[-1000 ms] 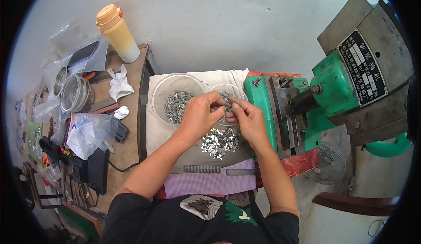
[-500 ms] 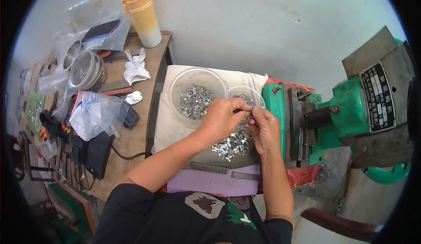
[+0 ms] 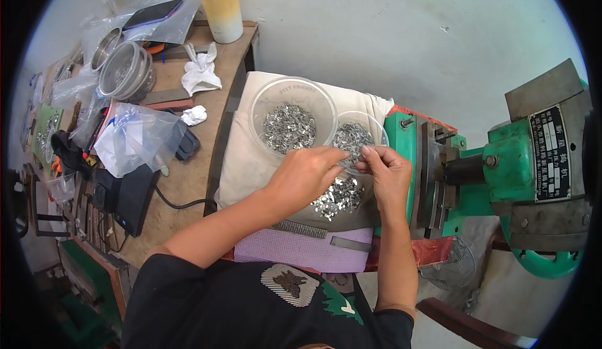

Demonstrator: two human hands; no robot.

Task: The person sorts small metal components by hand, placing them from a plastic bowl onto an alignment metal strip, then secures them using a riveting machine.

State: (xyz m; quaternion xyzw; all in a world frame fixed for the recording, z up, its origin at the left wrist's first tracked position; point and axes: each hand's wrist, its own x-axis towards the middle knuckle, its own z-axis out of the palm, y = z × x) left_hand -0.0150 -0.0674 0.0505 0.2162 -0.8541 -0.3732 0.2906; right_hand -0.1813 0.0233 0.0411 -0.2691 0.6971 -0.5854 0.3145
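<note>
My left hand (image 3: 305, 174) is over the front edge of a large clear tub (image 3: 253, 107), its fingers pinched together. My right hand (image 3: 387, 172) is just beside it, thumb and forefinger pinched in front of a smaller clear tub (image 3: 386, 137). Whatever sits in either pinch is too small to make out. Small shiny metal pieces (image 3: 288, 126) lie in the large tub, and more metal pieces (image 3: 351, 139) fill the smaller one. Below my hands a loose heap of flat silvery pieces (image 3: 338, 200) rests on the work surface.
A green press (image 3: 508, 161) stands close on the right. In front lie a purple mat (image 3: 301, 248), a ridged metal strip (image 3: 301, 228) and a flat metal bar (image 3: 351, 243). The wooden table (image 3: 182, 192) at left carries a yellow bottle (image 3: 221, 10), plastic bags, tissues and stacked tubs (image 3: 124, 73).
My fingertips met half a second ago; now a small gap separates my two hands. The head view has shifted, so the bottle and table sit higher in it.
</note>
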